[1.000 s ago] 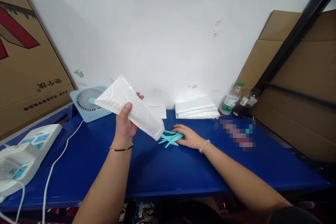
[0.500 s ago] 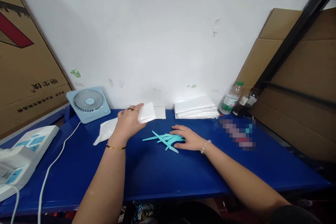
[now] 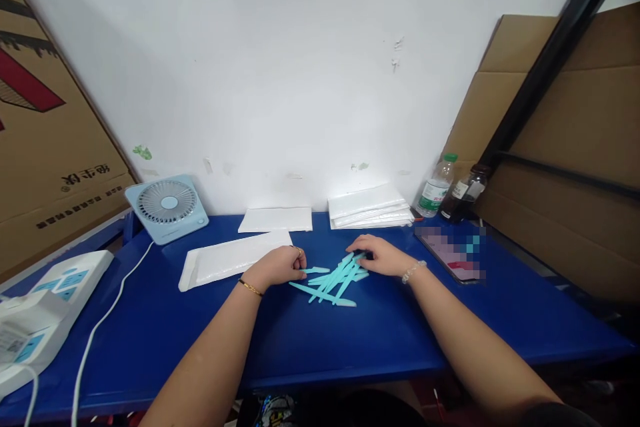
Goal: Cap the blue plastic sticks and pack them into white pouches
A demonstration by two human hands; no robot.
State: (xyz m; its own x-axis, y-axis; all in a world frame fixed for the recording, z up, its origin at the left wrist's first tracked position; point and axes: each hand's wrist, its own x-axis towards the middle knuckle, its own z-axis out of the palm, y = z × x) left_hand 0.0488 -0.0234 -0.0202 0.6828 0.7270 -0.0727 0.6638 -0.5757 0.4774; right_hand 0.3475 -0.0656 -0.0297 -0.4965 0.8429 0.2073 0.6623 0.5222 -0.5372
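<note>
A loose pile of thin turquoise eyebrow razors lies on the blue table. At its left edge my left hand has its thumb and fingers closed on the end of one razor. My right hand rests over the pile's upper right end, thumb and bent fingers apart, touching razors there; its fingertips are partly hidden. Behind my left hand lies a long white padded mailer, flap end to the left. Another white mailer lies flat by the wall.
A stack of white mailers lies behind the pile. To the right are a phone, a green-capped bottle and a dark bottle. A blue fan, white cable and power strip occupy the left.
My left hand has let go of the folded white mailer, now flat on the table, and moved down to a razor. My right hand shifted right; the razors are rearranged.
</note>
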